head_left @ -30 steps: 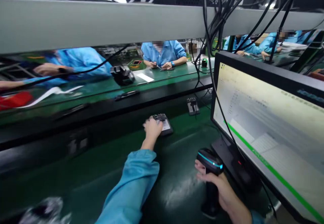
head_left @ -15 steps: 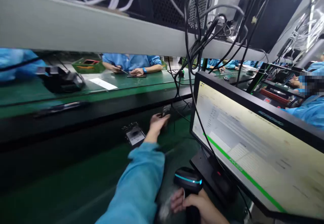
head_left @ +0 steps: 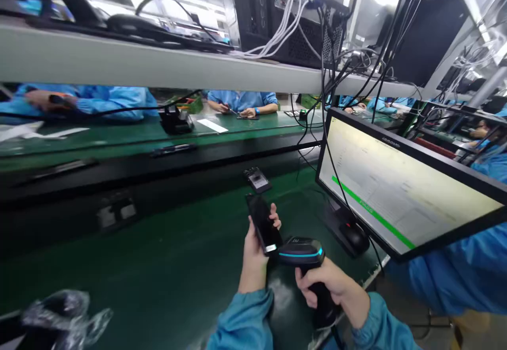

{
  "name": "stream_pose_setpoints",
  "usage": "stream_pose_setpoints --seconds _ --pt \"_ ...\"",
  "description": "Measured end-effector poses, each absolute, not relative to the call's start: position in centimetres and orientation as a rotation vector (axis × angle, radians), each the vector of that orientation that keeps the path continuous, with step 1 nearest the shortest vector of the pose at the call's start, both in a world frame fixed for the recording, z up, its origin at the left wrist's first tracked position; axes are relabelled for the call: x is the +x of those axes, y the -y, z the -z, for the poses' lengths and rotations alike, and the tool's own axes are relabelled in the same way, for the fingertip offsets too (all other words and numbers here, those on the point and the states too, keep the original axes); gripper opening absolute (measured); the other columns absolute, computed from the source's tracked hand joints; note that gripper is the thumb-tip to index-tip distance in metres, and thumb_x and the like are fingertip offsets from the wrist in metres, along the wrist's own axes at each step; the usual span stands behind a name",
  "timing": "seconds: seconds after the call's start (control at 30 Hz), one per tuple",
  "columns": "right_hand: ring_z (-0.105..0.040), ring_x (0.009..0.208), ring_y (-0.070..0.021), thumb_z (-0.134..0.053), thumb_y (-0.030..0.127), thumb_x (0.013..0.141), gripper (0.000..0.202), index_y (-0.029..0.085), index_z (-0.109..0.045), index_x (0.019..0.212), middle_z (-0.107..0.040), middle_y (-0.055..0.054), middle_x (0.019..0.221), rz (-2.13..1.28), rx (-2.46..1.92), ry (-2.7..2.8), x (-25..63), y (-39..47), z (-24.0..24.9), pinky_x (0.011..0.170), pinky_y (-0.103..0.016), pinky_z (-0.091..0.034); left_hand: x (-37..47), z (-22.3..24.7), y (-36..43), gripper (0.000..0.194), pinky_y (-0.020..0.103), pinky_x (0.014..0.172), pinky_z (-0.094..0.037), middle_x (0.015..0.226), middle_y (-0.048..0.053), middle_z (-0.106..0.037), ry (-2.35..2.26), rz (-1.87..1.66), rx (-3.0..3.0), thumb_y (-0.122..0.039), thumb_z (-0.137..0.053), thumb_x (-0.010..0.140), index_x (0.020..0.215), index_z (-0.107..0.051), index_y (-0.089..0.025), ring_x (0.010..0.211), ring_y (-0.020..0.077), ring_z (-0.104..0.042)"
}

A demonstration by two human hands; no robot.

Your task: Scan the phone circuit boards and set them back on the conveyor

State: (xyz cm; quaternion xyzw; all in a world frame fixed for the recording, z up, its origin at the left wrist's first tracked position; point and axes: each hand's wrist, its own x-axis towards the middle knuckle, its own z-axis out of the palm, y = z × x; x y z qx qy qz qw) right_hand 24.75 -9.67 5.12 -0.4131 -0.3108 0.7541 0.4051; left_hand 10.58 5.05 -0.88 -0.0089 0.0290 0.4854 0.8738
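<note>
Half-cut plastic wrap (head_left: 77, 318), blurred.

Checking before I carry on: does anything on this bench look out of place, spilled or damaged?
A black cable hangs across the monitor, partly blocking it, and crumpled clear plastic at lower left looks untidy. I see no spill. The phone in the left hand shows no obvious damage, but blur hides fine detail.
</note>
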Motion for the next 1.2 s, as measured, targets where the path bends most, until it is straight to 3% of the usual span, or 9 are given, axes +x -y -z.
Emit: stream_pose_setpoints --seconds 0.17,0.4,0.5,0.63,0.8,0.93,1.03,1.1,1.2 --pt "-0.041 0.033 -0.0076 -0.066 0.018 0.061 0.018 0.013 -0.062 0.078 -0.053 0.005 0.043 -1.878 -1.053 0.777 25.0 12.6 -4.2 0.037 -0.019 -0.039 8.6 1.1 -3.1 0.023 0.027 0.064 -0.052 0.108 0.011 -0.063 -0.148 -1.142 0.097 -0.024 -0.051 0.094 0.111 -0.064 -0.015 0.079 0.0142 -0.059" --pt "-0.043 0.034 -0.0076 -0.068 0.018 0.062 0.013 0.012 -0.061 0.071 -0.052 0.003 0.043 -1.833 -1.133 0.878 23.9 13.7 -5.1 0.039 -0.019 -0.039 4.7 0.6 -0.7 0.031 0.028 0.066 -0.052 0.132 0.010 -0.058 -0.213 -1.273 0.289 -0.040 -0.072 0.081 0.105 -0.065 -0.022 0.082 0.0144 -0.058" --pt "-0.046 0.037 -0.0061 -0.070 0.019 0.066 0.015 0.012 -0.062 0.076 -0.056 0.003 0.052 -1.855 -1.125 0.915 23.0 13.5 -5.9 0.042 -0.019 -0.039 3.3 0.0 -0.4 0.028 0.022 0.063 -0.046 0.121 0.009 -0.062 -0.196 -1.304 0.282 -0.039 -0.070 0.084 0.107 -0.064 -0.024 0.075 0.0098 -0.053" --pt "-0.045 0.037 -0.0055 -0.071 0.019 0.069 0.015 0.013 -0.061 0.079 -0.055 0.004 0.058 -2.053 -1.019 0.926 20.7 12.1 -5.9 0.042 -0.020 -0.038 2.3 -0.5 -0.9 0.040 0.021 0.053 -0.039 0.108 0.012 -0.063 -0.157 -1.241 0.171 -0.051 -0.055 0.091 0.105 -0.065 -0.015 0.064 0.0084 -0.043" --pt "-0.045 0.037 -0.0069 -0.071 0.020 0.072 0.014 0.013 -0.060 0.076 -0.053 0.005 0.053 -2.183 -0.963 1.000 18.7 11.4 -4.9 0.043 -0.021 -0.039 1.7 0.0 -1.4 0.028 0.021 0.047 -0.034 0.096 0.008 -0.062 -0.202 -1.259 0.185 -0.041 -0.056 0.090 0.100 -0.064 -0.016 0.057 0.0078 -0.038" --pt "-0.052 0.045 -0.0084 -0.073 0.023 0.073 0.017 0.012 -0.063 0.082 -0.060 0.000 0.063 -2.124 -1.051 1.026 19.9 11.4 -4.3 0.047 -0.021 -0.040 0.5 1.2 -1.6 0.034 0.019 0.050 -0.042 0.076 0.000 -0.055 -0.258 -1.201 0.218 -0.045 -0.068 0.083 0.100 -0.063 -0.016 0.062 0.0084 -0.050" --pt "-0.055 0.054 -0.0102 -0.076 0.026 0.074 0.025 0.009 -0.067 0.089 -0.066 -0.005 0.073 -2.082 -1.099 1.110 21.3 11.4 -3.9 0.052 -0.023 -0.042 -0.5 1.8 -1.5 0.046 0.022 0.060 -0.051 0.076 -0.001 -0.057 -0.472 -1.267 0.264 -0.044 -0.081 0.071 0.101 -0.063 -0.014 0.072 0.0123 -0.061" --pt "-0.050 0.049 -0.0079 -0.077 0.024 0.073 0.026 0.009 -0.066 0.091 -0.063 -0.002 0.067 -2.121 -1.091 1.062 21.7 11.5 -3.4 0.050 -0.023 -0.038 -0.9 1.9 -1.3 0.043 0.021 0.056 -0.049 0.076 -0.001 -0.059 -0.558 -1.303 0.280 -0.043 -0.083 0.069 0.093 -0.062 -0.015 0.066 0.0106 -0.060" --pt "-0.039 0.041 -0.0061 -0.077 0.025 0.071 0.027 0.011 -0.064 0.090 -0.051 0.005 0.052 -2.297 -0.976 0.839 21.3 11.6 -2.3 0.045 -0.022 -0.031 -1.1 1.4 -1.0 0.036 0.016 0.042 -0.036 0.069 -0.004 -0.049 -0.423 -1.276 0.251 -0.049 -0.071 0.080 0.092 -0.061 -0.017 0.048 0.0040 -0.043"
